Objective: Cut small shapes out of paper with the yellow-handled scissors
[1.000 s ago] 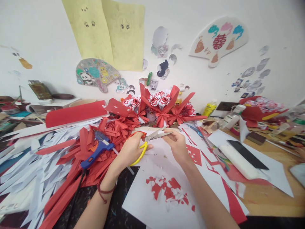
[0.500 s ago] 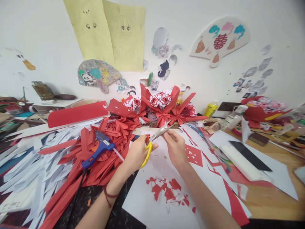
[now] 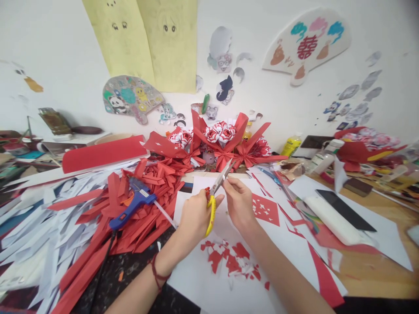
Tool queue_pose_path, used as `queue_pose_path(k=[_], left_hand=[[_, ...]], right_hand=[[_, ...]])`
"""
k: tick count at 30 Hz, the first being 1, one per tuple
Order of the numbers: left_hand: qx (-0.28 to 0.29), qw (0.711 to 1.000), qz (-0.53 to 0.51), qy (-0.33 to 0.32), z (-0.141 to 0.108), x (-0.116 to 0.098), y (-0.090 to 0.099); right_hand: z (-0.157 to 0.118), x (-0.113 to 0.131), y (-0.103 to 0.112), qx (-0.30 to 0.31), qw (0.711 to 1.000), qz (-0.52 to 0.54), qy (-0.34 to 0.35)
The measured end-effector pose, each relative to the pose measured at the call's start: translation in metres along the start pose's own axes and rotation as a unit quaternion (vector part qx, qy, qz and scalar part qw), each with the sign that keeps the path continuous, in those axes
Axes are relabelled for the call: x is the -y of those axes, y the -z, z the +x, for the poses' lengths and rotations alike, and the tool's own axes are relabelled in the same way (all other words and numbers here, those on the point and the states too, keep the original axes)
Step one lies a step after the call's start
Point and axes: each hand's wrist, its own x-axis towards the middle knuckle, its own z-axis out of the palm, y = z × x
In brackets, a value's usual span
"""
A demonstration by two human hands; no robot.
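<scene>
My left hand (image 3: 196, 213) is closed around the handles of a pair of scissors (image 3: 212, 211) with yellow grips. The metal blades point up and away, their tips close together beside the fingers of my right hand (image 3: 240, 200). That hand is closed in a pinch at the blades; what it pinches is too small to make out. Below both hands, red and white paper scraps (image 3: 232, 261) lie on a white sheet (image 3: 193, 279). Just right of my right hand is a red paper square (image 3: 266, 210) with small star-shaped cutouts.
A blue glue gun (image 3: 134, 207) rests on a heap of folded red paper strips (image 3: 157, 183), with white strips (image 3: 62, 218) to its left. Red-wrapped paper flower bouquets (image 3: 219, 135) stand at the back. On the right are a black phone (image 3: 345, 209) and a bottle (image 3: 327, 155).
My left hand has shifted slightly right and down with the scissors. The blades point more upright and their tips are closer together. My right hand stays in its pinch beside them.
</scene>
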Motion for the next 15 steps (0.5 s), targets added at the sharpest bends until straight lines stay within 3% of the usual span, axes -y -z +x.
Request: queue_pose_path(k=[4, 8, 15], left_hand=[[0.014, 1.000, -0.019, 0.010, 0.003, 0.004, 0.005], [-0.051, 0.999, 0.006, 0.014, 0.008, 0.013, 0.016], [-0.070, 0.973, -0.210, -0.066, 0.010, 0.019, 0.023]], right_hand=[[0.002, 0.006, 0.002, 0.006, 1.000, -0.027, -0.011], [0.004, 0.016, 0.003, 0.034, 0.998, -0.036, -0.029], [0.003, 0.016, 0.007, 0.105, 0.986, -0.112, -0.070]])
